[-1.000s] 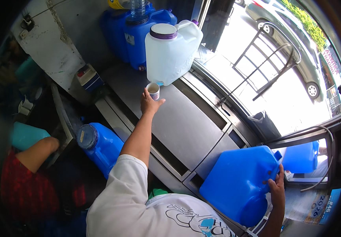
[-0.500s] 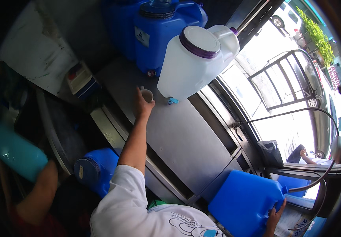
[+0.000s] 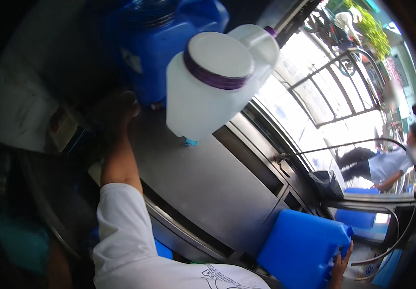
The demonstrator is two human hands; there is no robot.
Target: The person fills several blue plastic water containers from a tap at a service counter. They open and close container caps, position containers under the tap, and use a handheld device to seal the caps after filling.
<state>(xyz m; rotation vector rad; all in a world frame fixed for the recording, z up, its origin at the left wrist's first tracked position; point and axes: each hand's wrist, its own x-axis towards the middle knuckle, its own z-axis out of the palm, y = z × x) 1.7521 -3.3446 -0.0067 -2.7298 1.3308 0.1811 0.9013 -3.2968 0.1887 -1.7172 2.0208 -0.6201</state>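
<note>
Right hand (image 3: pixel 341 265), lower right of frame: fingers grasping blue jug (image 3: pixel 297 248). Left hand (image 3: pixel 125 105), upper left of frame, dark and blurred beside navy container (image 3: pixel 152 53); cannot tell finger state. White jug (image 3: pixel 208 108) upright, upper centre. Steel tabletop (image 3: pixel 212 188) at centre.

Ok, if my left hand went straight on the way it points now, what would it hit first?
Most likely the large blue jug beside the white jug. Your left hand is dim and blurred, and depth is unclear, so it might instead pass just left of the blue one.
</note>
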